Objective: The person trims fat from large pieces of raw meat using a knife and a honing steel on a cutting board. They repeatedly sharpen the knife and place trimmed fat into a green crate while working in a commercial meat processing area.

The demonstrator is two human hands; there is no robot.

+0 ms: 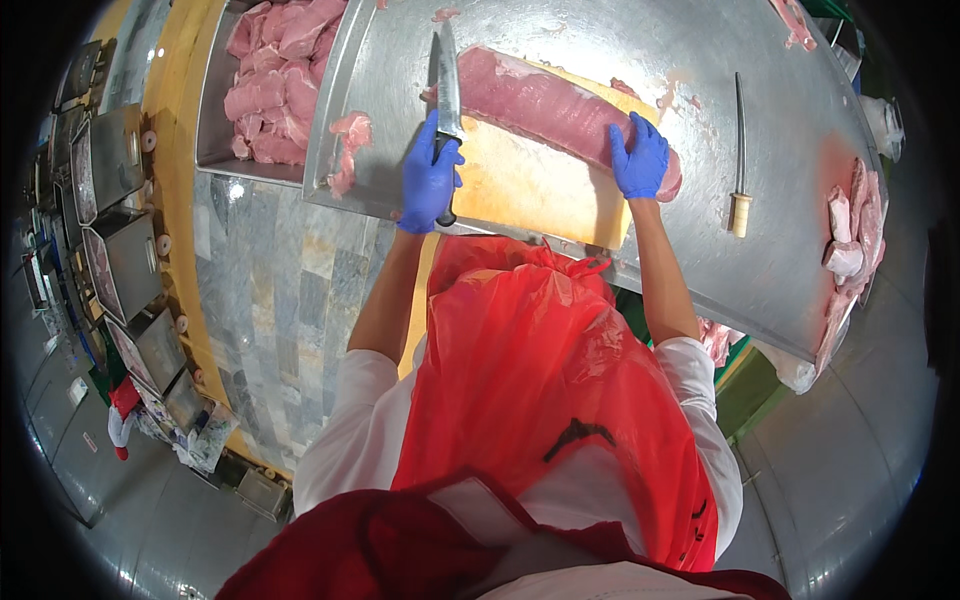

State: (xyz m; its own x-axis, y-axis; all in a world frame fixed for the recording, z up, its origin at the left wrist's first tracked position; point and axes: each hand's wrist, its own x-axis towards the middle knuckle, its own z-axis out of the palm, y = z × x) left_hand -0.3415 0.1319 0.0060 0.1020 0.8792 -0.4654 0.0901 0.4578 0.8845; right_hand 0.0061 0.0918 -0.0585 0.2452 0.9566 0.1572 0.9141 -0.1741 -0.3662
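My left hand (428,182), in a blue glove, is closed around the black handle of a large knife (447,85). The blade points away from me, beside the left end of a long pink meat loin (540,106). That loin lies slantwise over a yellowish cutting board (540,190), its right end reaching past the board. On this right end rests my right hand (640,160), also gloved in blue, with thumb and fingers spread across the top of the meat. Whether the blade touches the meat cannot be made out.
A metal tray (207,150) of cut meat pieces stands left of the steel table (700,240). Right of the loin lies a sharpening steel (740,150) with a pale handle. Meat trimmings (350,145) lie at left, and longer strips (847,235) along the right edge.
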